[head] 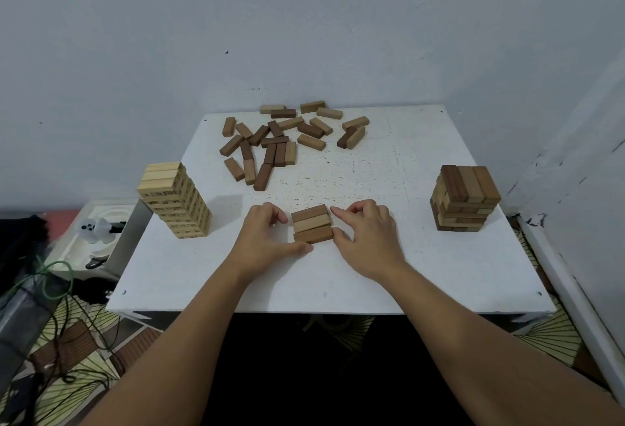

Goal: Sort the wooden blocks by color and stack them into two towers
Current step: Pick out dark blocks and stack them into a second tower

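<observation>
Wooden blocks: a row of three (312, 223) lies flat between two hands near the front middle of the white worktop (389, 273).

The left hand (265, 236) rests at the row's left end, fingers curled against it and thumb along the front; its grip looks closed lightly on the row. The right hand (367, 234) sits at the right end, forefinger tip at the far corner and thumb at the near corner, pinching the row. The three blocks lie side by side, touching. A loose pile of mixed light and dark blocks (287, 141) spreads across the far side of the worktop. A tall pale tower (176, 200) stands at the left edge, and a shorter, darker tower (465, 199) stands at the right, well apart from the hands.
</observation>
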`<state>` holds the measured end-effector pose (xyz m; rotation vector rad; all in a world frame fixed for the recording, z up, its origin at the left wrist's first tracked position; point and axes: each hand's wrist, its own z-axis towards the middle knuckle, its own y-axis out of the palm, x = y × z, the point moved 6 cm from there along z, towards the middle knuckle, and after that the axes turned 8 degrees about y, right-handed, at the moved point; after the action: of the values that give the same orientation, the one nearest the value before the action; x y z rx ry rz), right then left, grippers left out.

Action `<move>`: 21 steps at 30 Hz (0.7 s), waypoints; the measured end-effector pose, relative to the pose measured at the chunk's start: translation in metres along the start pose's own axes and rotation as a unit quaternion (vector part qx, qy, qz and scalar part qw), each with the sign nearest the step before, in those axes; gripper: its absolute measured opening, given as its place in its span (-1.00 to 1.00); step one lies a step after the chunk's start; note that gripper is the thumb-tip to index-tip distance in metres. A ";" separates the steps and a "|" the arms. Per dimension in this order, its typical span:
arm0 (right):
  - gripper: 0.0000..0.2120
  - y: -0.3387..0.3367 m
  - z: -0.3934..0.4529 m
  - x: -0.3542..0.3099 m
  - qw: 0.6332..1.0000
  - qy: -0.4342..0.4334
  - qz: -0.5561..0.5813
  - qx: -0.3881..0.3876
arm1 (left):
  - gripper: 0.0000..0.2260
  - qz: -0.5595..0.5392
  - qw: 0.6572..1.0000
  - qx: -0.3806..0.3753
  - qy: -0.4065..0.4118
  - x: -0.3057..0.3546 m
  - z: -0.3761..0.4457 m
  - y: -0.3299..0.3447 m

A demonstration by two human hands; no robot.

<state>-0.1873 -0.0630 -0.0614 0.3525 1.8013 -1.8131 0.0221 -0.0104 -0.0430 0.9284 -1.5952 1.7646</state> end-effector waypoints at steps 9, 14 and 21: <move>-0.69 -0.001 -0.001 0.001 0.999 0.000 0.050 0.016 | -0.40 -0.007 1.000 0.007 0.011 -0.002 0.002 -0.001; -0.66 -0.003 -0.002 0.000 0.999 0.003 0.044 0.010 | -0.27 0.008 1.000 -0.014 0.006 -0.004 0.002 0.001; -0.76 -0.005 -0.003 0.003 0.994 0.021 0.103 0.025 | -0.22 0.023 0.999 -0.023 -0.003 -0.005 0.003 0.002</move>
<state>-0.1931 -0.0610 -0.0594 0.5771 1.6825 -1.7195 0.0240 -0.0137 -0.0485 0.8817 -1.6658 1.7513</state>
